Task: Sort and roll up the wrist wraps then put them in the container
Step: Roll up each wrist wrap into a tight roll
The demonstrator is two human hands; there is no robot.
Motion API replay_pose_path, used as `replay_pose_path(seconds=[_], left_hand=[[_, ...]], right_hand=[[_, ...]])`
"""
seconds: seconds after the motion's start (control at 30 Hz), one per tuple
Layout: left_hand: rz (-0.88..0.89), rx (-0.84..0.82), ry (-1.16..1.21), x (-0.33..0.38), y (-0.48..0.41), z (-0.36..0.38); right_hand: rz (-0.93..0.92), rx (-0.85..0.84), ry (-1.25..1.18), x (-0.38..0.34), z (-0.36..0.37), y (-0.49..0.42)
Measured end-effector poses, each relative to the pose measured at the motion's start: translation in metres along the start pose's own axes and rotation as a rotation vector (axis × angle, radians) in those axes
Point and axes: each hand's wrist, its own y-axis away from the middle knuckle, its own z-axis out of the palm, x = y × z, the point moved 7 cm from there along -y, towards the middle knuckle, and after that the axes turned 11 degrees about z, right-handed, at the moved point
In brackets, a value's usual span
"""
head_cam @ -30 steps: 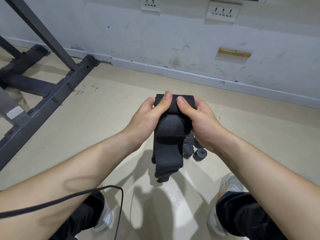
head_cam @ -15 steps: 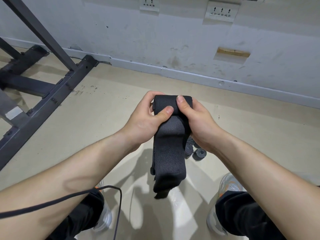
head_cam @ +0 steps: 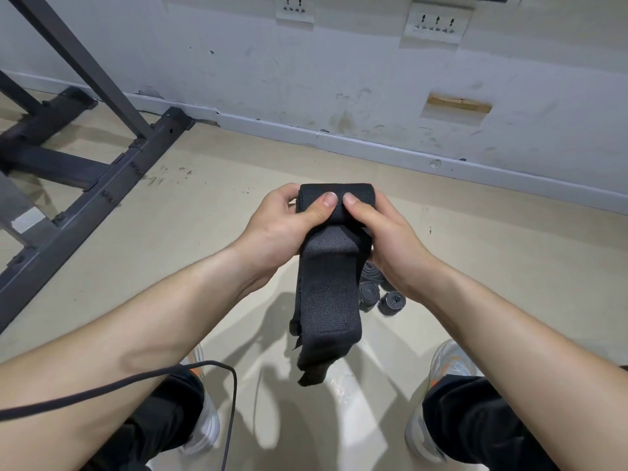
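You had two hands up, left hand [head_cam: 272, 229] and right hand [head_cam: 390, 239], both gripping one black wrist wrap [head_cam: 326, 300]. At least three rolled wraps [head_cam: 368, 294] showed on the floor [head_cam: 204, 215], plus two wall sockets [head_cam: 294, 8], two shoes [head_cam: 448, 362] and one cable [head_cam: 136, 382]

The wrist wrap [head_cam: 328, 294] is matt black woven cloth; the frame [head_cam: 102, 195] looks like dull dark metal; the beige floor [head_cam: 210, 212] shines faintly, smooth.

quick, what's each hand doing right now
Left hand: grips the black wrist wrap at its rolled top, thumb on it.
Right hand: grips the same wrap, thumb on the roll.
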Motion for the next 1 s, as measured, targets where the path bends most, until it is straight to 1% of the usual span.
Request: replay_pose_path(seconds=[0.13,0.23,0.33,0.43,0.5,0.57,0.63,0.73,0.8,0.93,1.0], left_hand=[[0.068,-0.028,-0.014,0.005,-0.001,-0.001],[0.138,-0.064,-0.116,0.007,0.000,-0.003],[0.157,-0.086,-0.120,0.005,0.001,-0.004],[0.108,-0.092,-0.092,0.002,0.000,-0.003],[0.025,-0.095,-0.068,-0.001,0.001,-0.002],[-0.075,-0.131,-0.071,-0.005,0.004,0.003],[-0.109,-0.144,-0.110,-0.007,0.005,0.005],[-0.100,-0.090,-0.126,-0.006,0.002,0.001],[-0.103,-0.033,-0.091,-0.001,0.000,-0.004],[-0.133,0.127,0.078,0.009,-0.013,-0.027],[-0.143,0.201,0.133,0.012,-0.018,-0.042]], right_hand=[[0.021,-0.066,0.062,0.000,0.009,0.003],[0.006,-0.067,-0.003,-0.003,0.008,0.004],[0.004,-0.030,-0.070,-0.003,0.004,0.001],[0.009,-0.024,-0.085,0.000,0.003,-0.001],[0.007,-0.021,-0.097,0.000,0.003,-0.001],[0.010,-0.012,-0.098,0.003,0.002,-0.002],[0.009,0.002,-0.090,0.003,0.002,-0.001],[0.030,0.022,-0.119,0.005,0.002,0.001],[0.073,0.016,-0.101,0.011,0.003,0.003],[0.210,-0.153,0.095,0.033,0.013,0.008],[0.247,-0.175,0.155,0.041,0.013,0.011]])
